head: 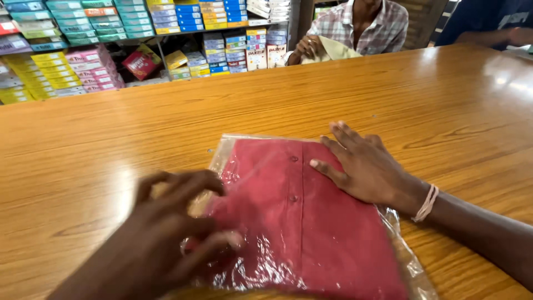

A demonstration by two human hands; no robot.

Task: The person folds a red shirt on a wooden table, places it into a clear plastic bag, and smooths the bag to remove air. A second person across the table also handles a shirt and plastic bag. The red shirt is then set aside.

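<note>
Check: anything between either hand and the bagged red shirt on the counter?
Nothing visible. The right hand lies flat on the red shirt in its clear plastic bag, and the left hand has its fingers on the bag's left edge. Only the plastic film separates skin from cloth.
</note>
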